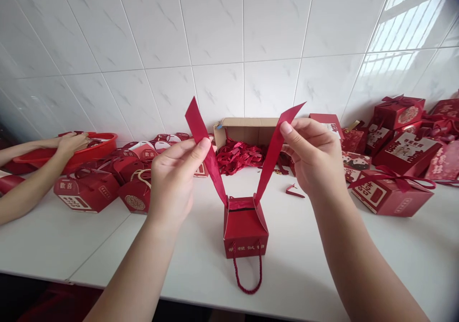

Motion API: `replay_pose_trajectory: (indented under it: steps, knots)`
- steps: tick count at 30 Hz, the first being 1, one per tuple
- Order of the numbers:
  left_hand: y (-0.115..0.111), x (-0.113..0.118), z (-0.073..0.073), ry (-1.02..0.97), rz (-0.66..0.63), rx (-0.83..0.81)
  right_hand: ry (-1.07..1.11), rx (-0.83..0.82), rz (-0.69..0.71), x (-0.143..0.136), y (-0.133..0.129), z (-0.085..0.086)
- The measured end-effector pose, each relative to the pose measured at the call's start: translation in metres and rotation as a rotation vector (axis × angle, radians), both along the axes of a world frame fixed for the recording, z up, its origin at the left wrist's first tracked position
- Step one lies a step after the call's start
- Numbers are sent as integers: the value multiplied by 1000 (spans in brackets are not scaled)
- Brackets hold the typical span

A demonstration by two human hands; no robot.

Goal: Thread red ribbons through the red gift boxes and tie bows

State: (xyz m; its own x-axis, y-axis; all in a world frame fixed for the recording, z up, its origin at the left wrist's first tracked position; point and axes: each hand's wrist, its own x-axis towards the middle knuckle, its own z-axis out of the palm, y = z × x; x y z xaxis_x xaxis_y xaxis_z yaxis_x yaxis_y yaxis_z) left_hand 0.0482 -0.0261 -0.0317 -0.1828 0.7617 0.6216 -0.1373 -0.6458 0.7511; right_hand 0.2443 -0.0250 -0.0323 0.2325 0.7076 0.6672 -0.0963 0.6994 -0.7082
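Note:
A small red gift box (pixel 245 226) stands on the white table in front of me, its sloped sides drawn together at the top. A red rope handle (pixel 248 291) hangs from its near side onto the tabletop. From the top of the box a red ribbon (pixel 267 169) rises in two ends, spread in a V. My left hand (pixel 175 176) pinches the left end between thumb and fingers, with the slanted tip sticking out above. My right hand (pixel 315 154) pinches the right end the same way, close to its tip.
Behind the gift box lies an open cardboard box (pixel 247 123) with a heap of red ribbons (pixel 240 157). Finished-looking red boxes (pixel 398 200) are piled at right, more red boxes (pixel 88 190) at left. Another person's hand (pixel 73 142) reaches over a red basin (pixel 103 145).

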Motion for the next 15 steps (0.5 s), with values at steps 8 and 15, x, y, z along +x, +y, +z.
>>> replay_pose_trajectory:
  steps: [8,15]
  knots:
    - [4,-10,2,6,19,60,37,44,-35,3,-3,2]
    - [-2,-17,9,-37,17,69,2,53,-94,6,-9,4]
